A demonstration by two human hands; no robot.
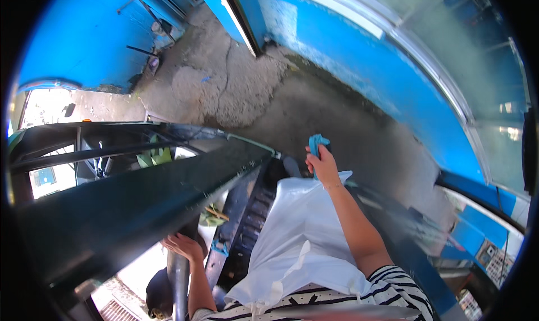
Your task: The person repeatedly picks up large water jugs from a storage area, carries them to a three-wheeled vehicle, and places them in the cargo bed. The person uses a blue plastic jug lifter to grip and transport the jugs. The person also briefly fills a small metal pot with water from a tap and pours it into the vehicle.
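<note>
My right hand (321,165) is closed round a bunched light-blue cloth (318,141), held out above a white apron (297,225) that I wear over a striped top. My left hand (184,246) grips a dark metal post (181,279), just below a wide dark-green metal beam (140,197). Beside the post lie green leaves (213,220) and a black slotted step (261,208).
Dark vehicle-like framework (84,147) extends leftward. Ahead is cracked concrete floor (241,79) between a blue wall (78,40) with pipes and a blue partition (359,62) topped by frosted panes (466,57). A long-handled dustpan (152,62) stands against the left wall.
</note>
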